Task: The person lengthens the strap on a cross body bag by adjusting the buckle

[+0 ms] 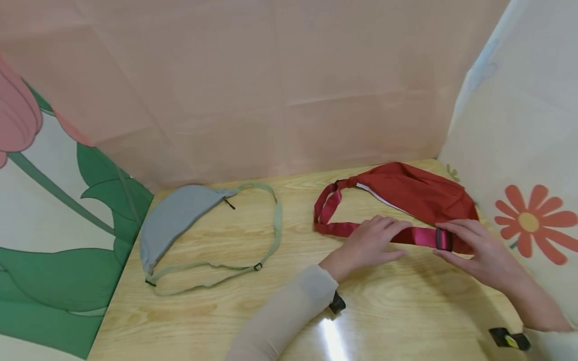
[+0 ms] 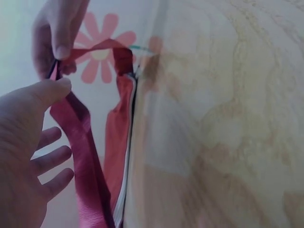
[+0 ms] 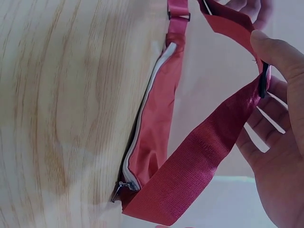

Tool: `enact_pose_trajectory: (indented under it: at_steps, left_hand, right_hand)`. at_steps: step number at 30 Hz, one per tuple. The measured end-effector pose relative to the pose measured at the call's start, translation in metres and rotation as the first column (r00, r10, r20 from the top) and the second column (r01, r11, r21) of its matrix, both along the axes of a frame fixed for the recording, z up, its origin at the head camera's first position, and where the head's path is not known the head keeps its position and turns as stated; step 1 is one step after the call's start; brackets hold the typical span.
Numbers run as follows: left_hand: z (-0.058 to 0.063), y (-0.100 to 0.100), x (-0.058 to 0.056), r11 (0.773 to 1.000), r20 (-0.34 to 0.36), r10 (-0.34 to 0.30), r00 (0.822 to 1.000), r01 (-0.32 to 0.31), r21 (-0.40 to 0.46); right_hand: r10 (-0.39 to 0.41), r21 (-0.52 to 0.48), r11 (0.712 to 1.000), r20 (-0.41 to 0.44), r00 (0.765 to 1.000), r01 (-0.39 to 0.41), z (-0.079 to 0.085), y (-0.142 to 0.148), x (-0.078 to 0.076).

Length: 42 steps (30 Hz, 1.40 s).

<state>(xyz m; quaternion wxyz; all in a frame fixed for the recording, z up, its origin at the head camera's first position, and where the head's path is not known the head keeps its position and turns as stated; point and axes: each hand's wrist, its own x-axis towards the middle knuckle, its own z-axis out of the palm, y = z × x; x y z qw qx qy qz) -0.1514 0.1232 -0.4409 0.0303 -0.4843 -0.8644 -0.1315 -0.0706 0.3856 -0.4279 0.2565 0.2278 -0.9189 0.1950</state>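
Note:
A red waist bag [image 1: 406, 190] with a white-edged zip lies at the table's back right, its wide strap [image 1: 424, 236] raised at the front. My right hand [image 1: 485, 255] pinches this strap at the black slide buckle [image 3: 264, 80], thumb on one side and fingers on the other. My left hand [image 1: 368, 245] holds the strap a short way to the left of the buckle. In the left wrist view its thumb [image 2: 54, 90] lies against the webbing, with the other fingers spread beside it. The zip pull [image 3: 124, 185] hangs at the bag's end in the right wrist view.
A grey waist bag [image 1: 178, 220] lies at the left of the wooden table [image 1: 217, 326], its pale green strap [image 1: 276, 225] looped out to the right. A plain pinkish backdrop [image 1: 271, 90] closes off the back. Printed panels with flowers [image 1: 528, 221] stand at both sides.

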Motion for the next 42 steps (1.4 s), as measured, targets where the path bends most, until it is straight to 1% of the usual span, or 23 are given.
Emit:
enact_pose_trajectory:
  at_steps: [3, 6, 10, 13, 16, 20, 23, 25, 27, 28, 33, 35, 38, 42]
  left_hand:
    - [-0.003, 0.003, 0.0, 0.999, -0.003, 0.006, 1.0, -0.006, 0.037]
    - [-0.006, 0.007, 0.0, 0.998, -0.005, 0.029, 1.0, -0.029, 0.052]
    - [-0.01, 0.012, 0.0, 0.996, -0.017, 0.059, 0.998, -0.057, 0.07]
    - [-0.011, 0.013, 0.0, 0.993, -0.016, 0.068, 0.998, -0.066, 0.096]
    - [-0.01, 0.013, 0.001, 0.989, -0.005, 0.063, 0.998, -0.061, 0.134]
    - [-0.007, 0.012, 0.002, 0.982, 0.011, 0.034, 0.999, -0.036, 0.188]
    - [-0.003, 0.012, 0.003, 0.978, 0.054, 0.009, 0.999, -0.02, 0.206]
    - [-0.002, 0.012, 0.004, 0.978, 0.086, -0.005, 0.996, -0.014, 0.207]
    - [-0.002, 0.013, 0.005, 0.979, 0.104, -0.005, 0.995, -0.016, 0.202]
    - [-0.002, 0.014, 0.005, 0.98, 0.1, -0.003, 0.995, -0.017, 0.198]
    - [-0.005, 0.015, 0.007, 0.986, 0.018, 0.021, 1.0, -0.024, 0.164]
    - [-0.005, 0.016, 0.007, 0.989, -0.003, 0.032, 0.999, -0.032, 0.146]
    - [-0.005, 0.017, 0.008, 0.992, -0.005, 0.05, 0.999, -0.049, 0.118]
    - [-0.003, 0.017, 0.007, 0.994, -0.001, 0.051, 0.999, -0.051, 0.1]
  right_hand:
    - [0.002, 0.0, 1.0, -0.001, 1.0, -0.002, 0.0, 0.0, 0.0]
    - [0.0, 0.002, 1.0, 0.007, 1.0, 0.0, 0.0, 0.0, 0.0]
    - [0.016, -0.01, 1.0, 0.01, 1.0, -0.016, 0.001, 0.0, 0.001]
    - [0.025, -0.015, 1.0, 0.01, 1.0, -0.025, 0.002, -0.001, 0.001]
    - [0.015, -0.011, 1.0, 0.018, 1.0, -0.015, 0.002, -0.001, 0.002]
    - [-0.008, -0.004, 1.0, 0.038, 0.999, 0.008, 0.002, -0.002, 0.003]
    - [-0.017, 0.002, 1.0, 0.051, 0.999, 0.017, 0.002, -0.002, 0.005]
    - [-0.019, 0.003, 1.0, 0.058, 0.998, 0.018, 0.002, -0.002, 0.006]
    - [-0.015, 0.001, 1.0, 0.061, 0.998, 0.015, 0.002, -0.002, 0.006]
    - [-0.012, -0.002, 1.0, 0.063, 0.998, 0.012, 0.001, -0.002, 0.007]
    - [-0.001, -0.025, 1.0, 0.061, 0.998, 0.003, -0.001, -0.003, 0.008]
    - [-0.004, -0.036, 0.999, 0.065, 0.998, 0.006, -0.001, -0.004, 0.008]
    - [-0.015, -0.05, 0.999, 0.072, 0.997, 0.018, -0.001, -0.005, 0.009]
    - [-0.03, -0.064, 0.997, 0.089, 0.996, 0.035, 0.0, -0.006, 0.009]
